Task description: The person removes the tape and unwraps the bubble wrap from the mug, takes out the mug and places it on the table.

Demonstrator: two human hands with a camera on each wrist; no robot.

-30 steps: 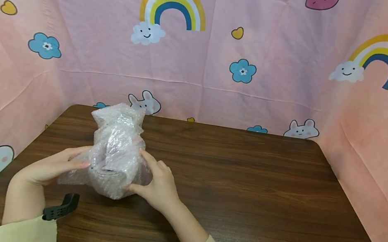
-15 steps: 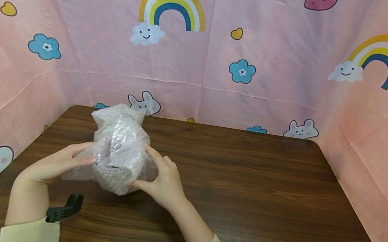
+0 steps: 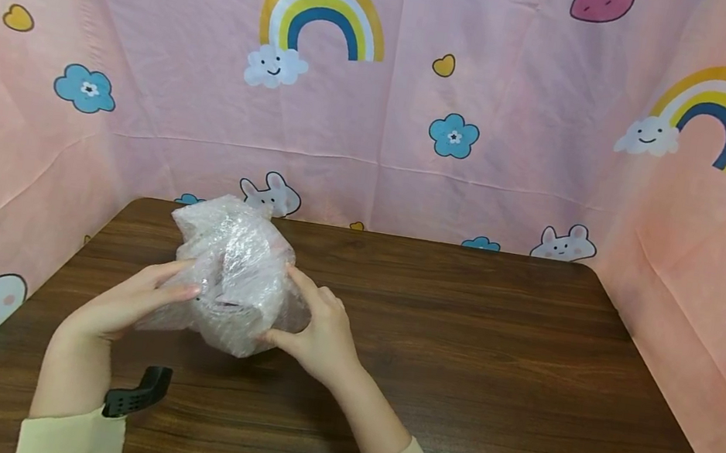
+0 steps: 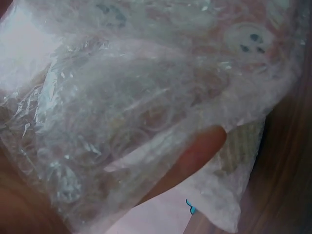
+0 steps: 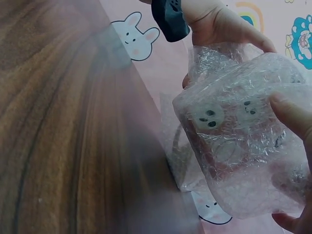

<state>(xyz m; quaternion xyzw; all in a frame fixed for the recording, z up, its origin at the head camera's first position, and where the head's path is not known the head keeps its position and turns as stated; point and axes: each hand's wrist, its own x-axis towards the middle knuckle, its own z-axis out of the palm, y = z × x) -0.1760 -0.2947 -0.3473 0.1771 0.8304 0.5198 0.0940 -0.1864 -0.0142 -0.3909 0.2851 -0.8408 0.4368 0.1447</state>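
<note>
A bundle of clear bubble wrap [image 3: 238, 263] is between my two hands at the left part of the table. My left hand [image 3: 126, 305] holds its left side, thumb and fingers at a loose flap of wrap. On the right side my right hand [image 3: 322, 334] grips it with thumb and fingers spread apart. Through the wrap [image 5: 234, 122] in the right wrist view show small black-and-white faces on a reddish surface; the thing inside is otherwise blurred by the plastic. In the left wrist view a finger [image 4: 200, 151] lies partly behind a wrap flap.
The dark wood table [image 3: 455, 365] extends to the right of the bundle. A pink cloth [image 3: 526, 126] with printed rainbows, flowers and rabbits hangs round the back and sides. Black camera mounts [image 3: 137, 392] sit at both wrists.
Both hands have moved to the right and slightly away, carrying the lower part of the bundle along. Its upper left corner has stayed nearly in place, so the bundle has turned a little.
</note>
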